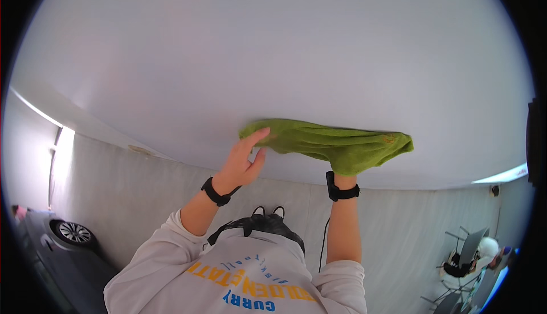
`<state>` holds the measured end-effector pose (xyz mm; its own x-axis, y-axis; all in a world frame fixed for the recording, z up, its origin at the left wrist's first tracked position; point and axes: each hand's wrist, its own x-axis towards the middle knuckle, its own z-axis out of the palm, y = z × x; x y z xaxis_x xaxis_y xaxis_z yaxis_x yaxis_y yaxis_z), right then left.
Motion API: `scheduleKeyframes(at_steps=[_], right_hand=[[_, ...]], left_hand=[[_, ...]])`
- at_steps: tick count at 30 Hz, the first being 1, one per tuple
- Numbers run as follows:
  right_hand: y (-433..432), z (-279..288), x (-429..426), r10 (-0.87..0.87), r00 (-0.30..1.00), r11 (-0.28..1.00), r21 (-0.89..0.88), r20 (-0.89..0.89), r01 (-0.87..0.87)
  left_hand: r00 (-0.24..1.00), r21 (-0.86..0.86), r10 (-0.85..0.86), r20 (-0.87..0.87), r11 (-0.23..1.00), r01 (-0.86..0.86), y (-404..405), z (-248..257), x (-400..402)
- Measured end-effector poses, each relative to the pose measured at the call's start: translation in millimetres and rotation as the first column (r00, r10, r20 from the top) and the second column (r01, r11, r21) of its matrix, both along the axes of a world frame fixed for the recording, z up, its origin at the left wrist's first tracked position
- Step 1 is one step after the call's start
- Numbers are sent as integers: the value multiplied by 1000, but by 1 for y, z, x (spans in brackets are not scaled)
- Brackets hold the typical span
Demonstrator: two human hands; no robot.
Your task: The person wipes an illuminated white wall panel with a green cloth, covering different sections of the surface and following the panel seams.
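A folded green cloth point(299, 138) lies against a large, smooth, pale wall-like surface point(273, 57) that fills the upper view. My left hand point(245, 160) is at the cloth's left end, thumb and forefinger apart; the fingertip touches or nearly touches the fabric, and the other fingers are partly hidden. My right hand is covered by the cloth's right part, with only the wrist bare below it, so its fingers cannot be seen. Black bands point(220, 192) circle both wrists.
A dark grey car point(64, 254) stands at the lower left. At the lower right are a person in a white top point(487, 250), folding chairs point(474, 243) and a table. A thin black cable point(323, 245) hangs beside my right forearm. Grey floor point(397, 237) stretches below the pale surface.
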<state>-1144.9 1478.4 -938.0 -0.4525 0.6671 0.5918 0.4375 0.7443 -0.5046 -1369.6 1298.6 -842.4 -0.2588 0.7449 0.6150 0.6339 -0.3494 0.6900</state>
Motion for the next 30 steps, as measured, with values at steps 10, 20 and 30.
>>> scheduleKeyframes(at_steps=[10, 20, 30], right_hand=[[15, 4, 22, 61, 970, 946, 298, 234, -131], [69, -3, 44, -365, 896, 718, 689, 253, 98], [100, -79, 38, -254, 939, 965, -130, -233, 228]], left_hand=[[918, 212, -17, 397, 974, -74, 17, -22, 19], [923, 359, -284, 259, 916, 181, 57, -29, 46], [872, 84, -441, 211, 897, 433, 95, -70, 27]])
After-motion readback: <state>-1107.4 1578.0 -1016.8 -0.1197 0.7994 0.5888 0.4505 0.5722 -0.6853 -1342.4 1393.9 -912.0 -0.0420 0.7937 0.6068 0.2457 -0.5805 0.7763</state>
